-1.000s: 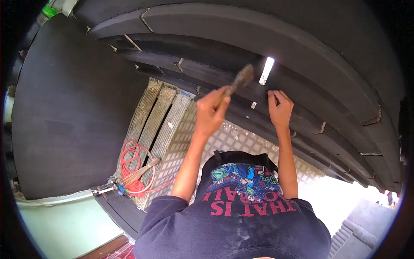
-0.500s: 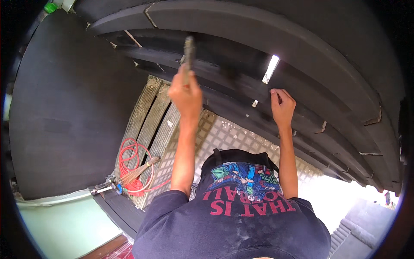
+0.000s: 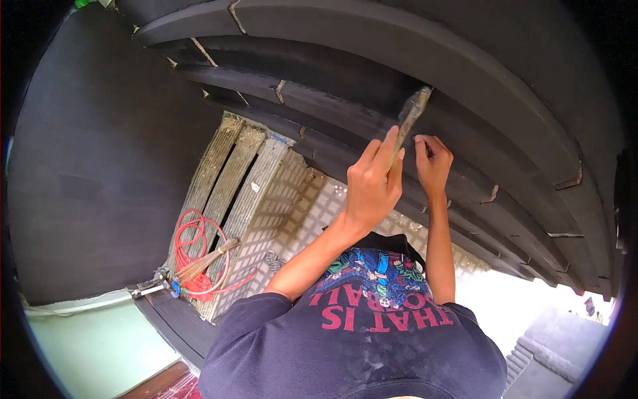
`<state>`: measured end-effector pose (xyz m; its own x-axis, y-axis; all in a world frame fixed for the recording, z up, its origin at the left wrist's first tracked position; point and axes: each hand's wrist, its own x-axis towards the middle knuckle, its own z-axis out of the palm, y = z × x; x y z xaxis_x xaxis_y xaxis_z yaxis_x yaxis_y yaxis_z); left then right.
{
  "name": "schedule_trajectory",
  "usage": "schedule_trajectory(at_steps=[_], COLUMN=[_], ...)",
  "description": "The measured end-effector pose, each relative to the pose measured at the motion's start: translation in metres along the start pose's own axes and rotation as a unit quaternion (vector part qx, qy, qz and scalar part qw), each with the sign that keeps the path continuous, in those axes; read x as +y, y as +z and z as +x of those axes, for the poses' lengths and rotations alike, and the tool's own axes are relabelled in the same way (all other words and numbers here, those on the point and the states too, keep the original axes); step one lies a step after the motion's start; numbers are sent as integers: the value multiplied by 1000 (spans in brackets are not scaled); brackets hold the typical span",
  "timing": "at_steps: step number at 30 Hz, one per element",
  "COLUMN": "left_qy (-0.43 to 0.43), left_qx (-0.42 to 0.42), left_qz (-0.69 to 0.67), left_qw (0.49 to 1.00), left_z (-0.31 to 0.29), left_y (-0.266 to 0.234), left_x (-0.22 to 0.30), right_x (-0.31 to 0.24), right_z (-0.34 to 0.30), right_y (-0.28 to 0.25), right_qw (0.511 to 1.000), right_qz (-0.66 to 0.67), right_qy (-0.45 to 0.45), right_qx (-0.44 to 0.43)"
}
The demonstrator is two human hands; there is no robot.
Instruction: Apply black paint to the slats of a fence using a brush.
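Ribbed weathered planks point(image 3: 256, 166), side by side, dark gaps between; on top: looped red hose point(image 3: 177, 233), straw whisk point(image 3: 199, 265) lying across hose, small white chip point(image 3: 255, 187) on right plank; beside planks, checkered-looking floor point(image 3: 319, 216), pale crumbs point(image 3: 340, 190) scattered

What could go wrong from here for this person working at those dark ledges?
The brush in the left hand is close to the right hand, so a slip might knock those fingers. The hard-looking dark ledge near both hands could scrape knuckles. The red hose lies in loose loops and might snag a foot that stepped there.
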<state>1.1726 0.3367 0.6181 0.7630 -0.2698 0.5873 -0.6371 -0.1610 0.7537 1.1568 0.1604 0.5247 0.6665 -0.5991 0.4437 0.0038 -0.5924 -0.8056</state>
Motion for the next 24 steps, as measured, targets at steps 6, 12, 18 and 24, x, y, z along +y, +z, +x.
schedule_trajectory(at_steps=[6, 12, 18, 24], left_qy=[1, -132, -120, 63], left_qx=[-8, -30, 108, 180], left_qz=[-45, -96, 94, 238], left_qw=[999, 986, 982, 952], left_z=[30, 78, 100, 80], left_y=[-19, -64, -121, -78], left_x=[-18, -58, -83, -101], right_x=[1, 3, 1, 1], right_z=[0, 1, 2, 1], right_y=[0, -1, -1, 0], right_qw=[999, 999, 999, 1000], right_qz=[-13, -33, -46, -12], right_qy=[-33, -25, -19, -22], right_qx=[10, -6, -20, -6])
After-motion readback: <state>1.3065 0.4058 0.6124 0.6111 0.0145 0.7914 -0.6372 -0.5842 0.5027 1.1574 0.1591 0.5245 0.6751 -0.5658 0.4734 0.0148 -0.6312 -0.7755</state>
